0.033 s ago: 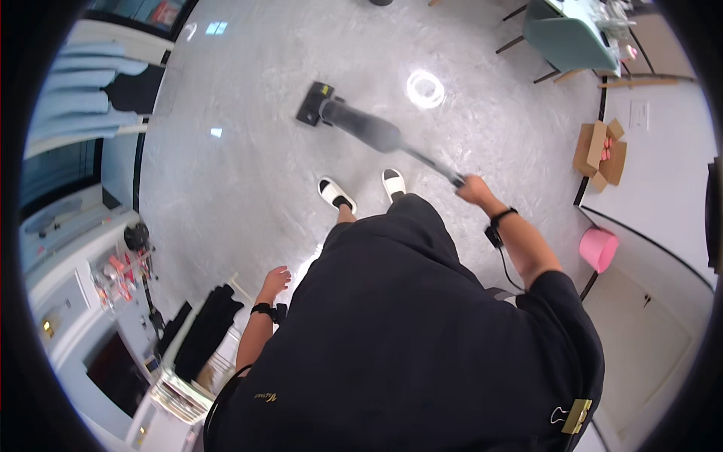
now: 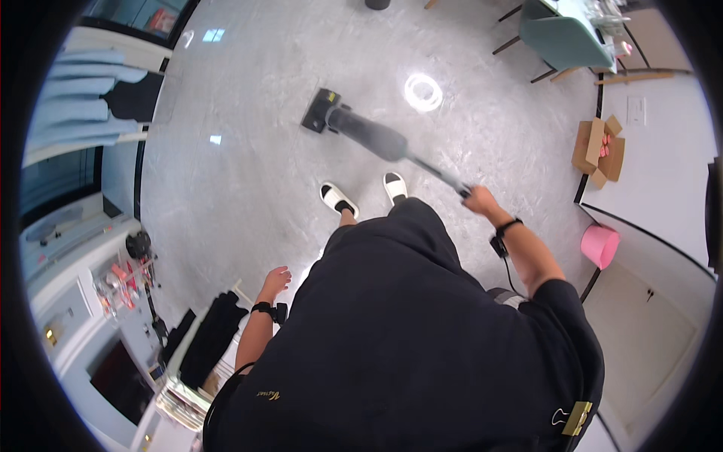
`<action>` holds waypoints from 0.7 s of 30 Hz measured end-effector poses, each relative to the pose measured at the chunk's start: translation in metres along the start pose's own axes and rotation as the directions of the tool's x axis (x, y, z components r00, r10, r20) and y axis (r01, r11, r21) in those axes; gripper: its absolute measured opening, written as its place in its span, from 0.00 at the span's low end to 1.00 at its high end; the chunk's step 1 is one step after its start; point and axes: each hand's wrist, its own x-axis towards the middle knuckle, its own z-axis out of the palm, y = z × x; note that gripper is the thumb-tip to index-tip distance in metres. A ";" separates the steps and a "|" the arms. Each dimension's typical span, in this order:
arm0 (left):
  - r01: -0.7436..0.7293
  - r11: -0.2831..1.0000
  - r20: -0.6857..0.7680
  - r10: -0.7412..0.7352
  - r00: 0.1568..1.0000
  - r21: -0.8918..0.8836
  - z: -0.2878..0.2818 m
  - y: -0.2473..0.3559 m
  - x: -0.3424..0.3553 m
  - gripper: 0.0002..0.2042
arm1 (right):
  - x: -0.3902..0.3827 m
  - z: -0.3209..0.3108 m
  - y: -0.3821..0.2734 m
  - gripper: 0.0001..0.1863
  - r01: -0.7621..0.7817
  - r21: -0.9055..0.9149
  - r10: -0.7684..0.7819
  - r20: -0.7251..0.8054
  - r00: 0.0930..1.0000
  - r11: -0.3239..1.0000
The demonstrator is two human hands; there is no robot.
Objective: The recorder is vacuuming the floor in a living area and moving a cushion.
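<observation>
My right hand is closed round the handle end of a grey upright vacuum cleaner. The cleaner slants away to the left, and its dark floor head rests on the shiny grey floor in front of my feet. My left hand hangs at my left side, holding nothing, its fingers loosely apart. Both wrists wear black straps with a small device.
Light blue cloths hang at the left. A clothes rack with dark garments stands near my left arm. At the right are an open cardboard box, a pink bin and, farther back, a teal chair.
The vacuum cleaner has shifted slightly toward me and to the right, along with my right hand. My left hand has stayed about where it was.
</observation>
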 end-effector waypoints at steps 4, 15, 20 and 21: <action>-0.044 0.998 -0.036 0.045 0.998 0.036 -0.082 0.053 0.054 0.21 | -0.101 0.044 0.023 0.19 -0.232 0.001 0.231 0.112 0.967 0.973; -0.241 0.969 -0.006 0.242 0.970 0.046 -0.165 0.138 0.123 0.22 | -0.188 0.026 -0.122 0.15 -0.548 0.834 0.358 0.494 0.793 0.064; -0.317 0.749 0.039 0.364 0.931 0.582 -0.151 0.089 0.132 0.21 | -0.108 0.016 -0.150 0.14 -0.477 0.878 0.293 0.445 0.846 0.045; -0.305 0.777 0.011 0.358 0.933 0.551 -0.161 0.066 0.131 0.21 | -0.085 0.010 -0.159 0.14 -0.461 0.887 0.234 0.444 0.865 0.022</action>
